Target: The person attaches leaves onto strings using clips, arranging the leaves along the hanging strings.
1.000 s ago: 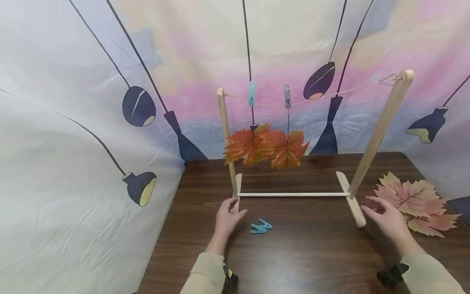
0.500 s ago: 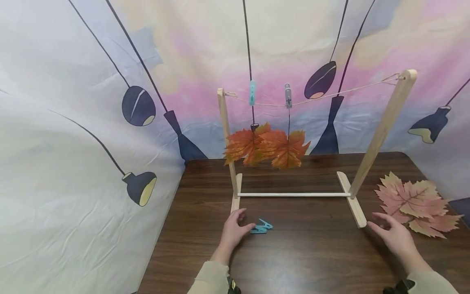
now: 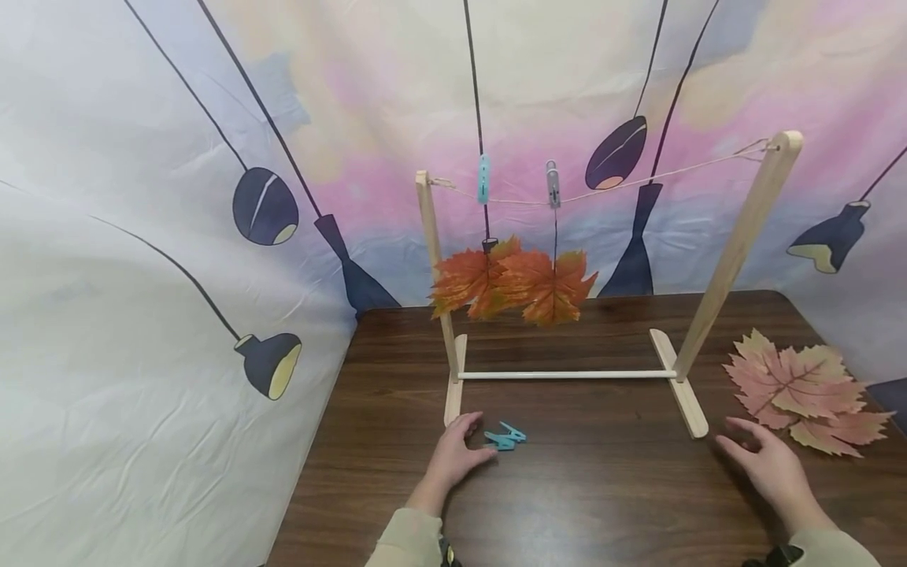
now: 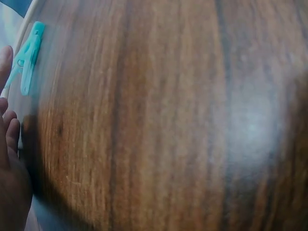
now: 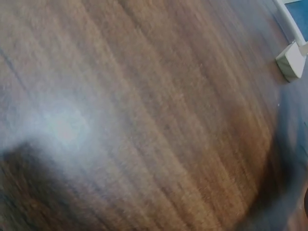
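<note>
My left hand (image 3: 457,458) rests low by the table's left side, fingers loosely bent and holding nothing. Two turquoise clothespins (image 3: 501,442) lie just right of its thumb; in the left wrist view a clothespin (image 4: 32,60) shows beside the fingers. My right hand (image 3: 768,471), also empty with thumb and fingers apart, is near the front end of the rack's right foot (image 3: 690,413). Behind it lie overlapping pinkish artificial leaves (image 3: 794,382). On the rack's string (image 3: 638,185), a turquoise clothespin (image 3: 483,179) and a grey clothespin (image 3: 553,185) hang above orange leaves (image 3: 549,287).
The wooden rack has a left post (image 3: 432,236), a right post (image 3: 740,248) and a white crossbar (image 3: 567,376) low over the brown table (image 3: 581,488). A patterned cloth (image 3: 397,102) hangs close behind the table and along its left side.
Both hands have drawn back from the rack's feet toward the front. The left has also shifted right, closer to the loose clothespins. The rack and leaves stay in place.
</note>
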`<state>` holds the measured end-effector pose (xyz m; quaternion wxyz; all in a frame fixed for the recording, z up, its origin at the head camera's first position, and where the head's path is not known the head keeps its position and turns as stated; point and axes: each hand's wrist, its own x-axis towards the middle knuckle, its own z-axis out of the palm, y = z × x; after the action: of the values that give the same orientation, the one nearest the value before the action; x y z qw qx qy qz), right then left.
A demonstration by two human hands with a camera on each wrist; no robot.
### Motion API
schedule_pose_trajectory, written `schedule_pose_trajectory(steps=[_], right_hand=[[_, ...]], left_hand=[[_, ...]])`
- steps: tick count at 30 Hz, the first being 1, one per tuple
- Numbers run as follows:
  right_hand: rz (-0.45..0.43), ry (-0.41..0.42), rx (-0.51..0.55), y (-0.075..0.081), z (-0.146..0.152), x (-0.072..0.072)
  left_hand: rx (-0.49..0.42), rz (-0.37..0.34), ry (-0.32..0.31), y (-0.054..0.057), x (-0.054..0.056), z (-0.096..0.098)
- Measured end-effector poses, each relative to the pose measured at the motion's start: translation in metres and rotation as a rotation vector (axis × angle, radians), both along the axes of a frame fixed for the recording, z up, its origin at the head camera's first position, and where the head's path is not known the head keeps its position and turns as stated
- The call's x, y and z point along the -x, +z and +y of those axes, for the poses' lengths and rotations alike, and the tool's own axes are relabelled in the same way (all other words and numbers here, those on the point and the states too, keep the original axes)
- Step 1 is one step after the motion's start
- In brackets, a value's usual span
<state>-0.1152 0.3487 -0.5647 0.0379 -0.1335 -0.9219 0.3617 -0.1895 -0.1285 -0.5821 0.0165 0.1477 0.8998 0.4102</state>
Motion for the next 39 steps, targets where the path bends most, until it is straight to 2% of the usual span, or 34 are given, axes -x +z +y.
schedule_pose_trajectory(steps=[4, 10, 18, 23, 27, 35, 39], right_hand=[[0.008, -0.007, -0.005, -0.003, 0.004, 0.000], [0.008, -0.029, -0.020, -0.003, 0.010, 0.000], [-0.026, -0.026, -0.022, -0.004, 0.018, -0.001], [-0.030, -0.044, -0.033, -0.002, 0.024, 0.002], [-0.044, -0.054, -0.050, -0.002, 0.027, 0.004], [0.033, -0.023, -0.146, 0.002, 0.031, 0.012], [0.028, -0.019, -0.166, 0.000, 0.034, 0.013]], left_hand=[[0.024, 0.025, -0.017, 0.000, 0.001, 0.000], [0.043, 0.009, -0.019, 0.001, 0.003, 0.000], [0.104, 0.017, -0.025, -0.003, -0.004, -0.003], [0.097, 0.014, -0.031, -0.001, -0.002, 0.001], [0.129, 0.019, -0.048, 0.001, -0.002, 0.003], [0.149, 0.021, -0.057, 0.001, -0.002, 0.006], [0.151, 0.019, -0.058, 0.001, -0.003, 0.006]])
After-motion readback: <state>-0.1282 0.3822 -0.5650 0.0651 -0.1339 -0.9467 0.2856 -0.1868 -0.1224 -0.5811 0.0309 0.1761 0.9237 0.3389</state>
